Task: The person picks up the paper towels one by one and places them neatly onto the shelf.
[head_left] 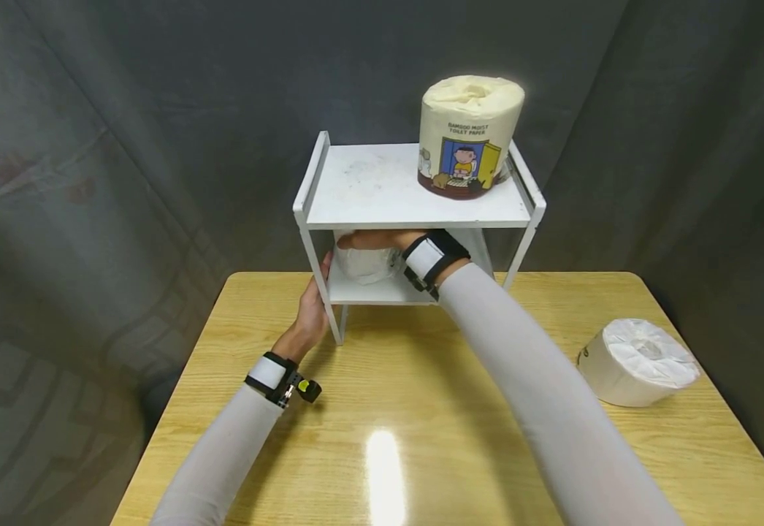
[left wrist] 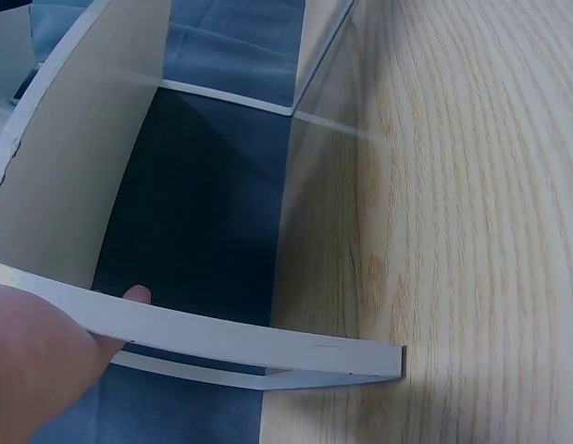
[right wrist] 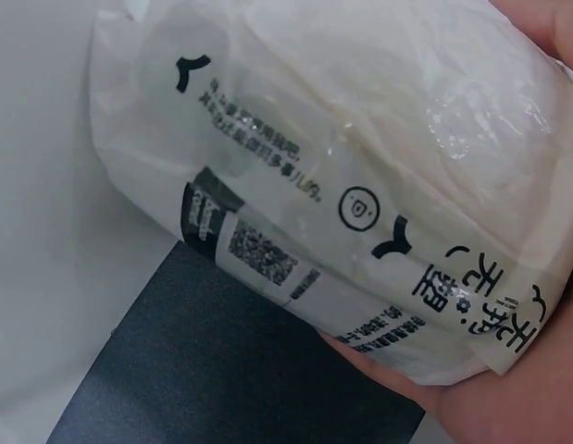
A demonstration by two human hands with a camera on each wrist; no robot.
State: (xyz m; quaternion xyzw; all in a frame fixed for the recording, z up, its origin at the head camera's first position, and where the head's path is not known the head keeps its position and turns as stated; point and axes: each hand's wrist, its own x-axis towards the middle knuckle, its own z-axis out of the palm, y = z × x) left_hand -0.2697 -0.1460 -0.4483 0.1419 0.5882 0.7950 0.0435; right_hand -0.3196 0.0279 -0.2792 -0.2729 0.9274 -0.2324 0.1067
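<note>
A white two-tier shelf [head_left: 369, 179] stands on the table. My left hand [head_left: 311, 310] grips its left side frame [left wrist: 240, 335]; in the left wrist view a fingertip shows behind the white bar. On the lower tier [head_left: 388, 294], toward the left, is a toilet paper roll in white wrapping [head_left: 364, 269]. My right hand [head_left: 382, 239] reaches under the top board and holds that roll. Black print and a square code show on its wrapper [right wrist: 360, 157] in the right wrist view, with the fingers and palm around its side. The top board partly hides the roll.
A larger cream toilet paper roll [head_left: 470, 139] with a cartoon print stands on the shelf's top right. Another white-wrapped roll [head_left: 638, 363] sits at the right of the wooden table [head_left: 421, 409]. Dark grey curtains [head_left: 224, 109] hang behind and at the sides.
</note>
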